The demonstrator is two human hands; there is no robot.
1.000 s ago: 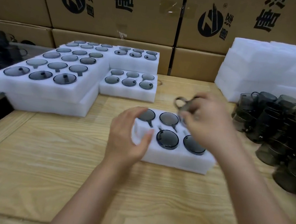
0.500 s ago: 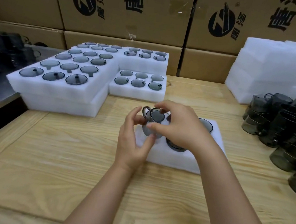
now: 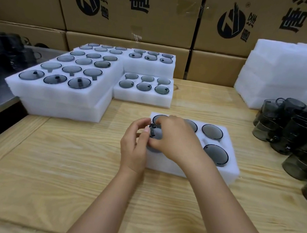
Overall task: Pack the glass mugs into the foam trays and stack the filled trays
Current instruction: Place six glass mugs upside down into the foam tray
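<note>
Tabletop (image 3: 64,163) of pale wood, foam trays (image 3: 62,102), cardboard boxes (image 3: 132,16) behind

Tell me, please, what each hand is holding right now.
Left hand: curled against the mug; grip cannot be told.
Right hand: gripping the mug.

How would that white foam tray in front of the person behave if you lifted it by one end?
The foam tray looks thick and blocky, so it probably stays fairly stiff. Foam itself is likely light; the glass mugs seated in it probably carry most of the weight. Pushed, it should slide flat on the wooden table rather than tip.
</note>
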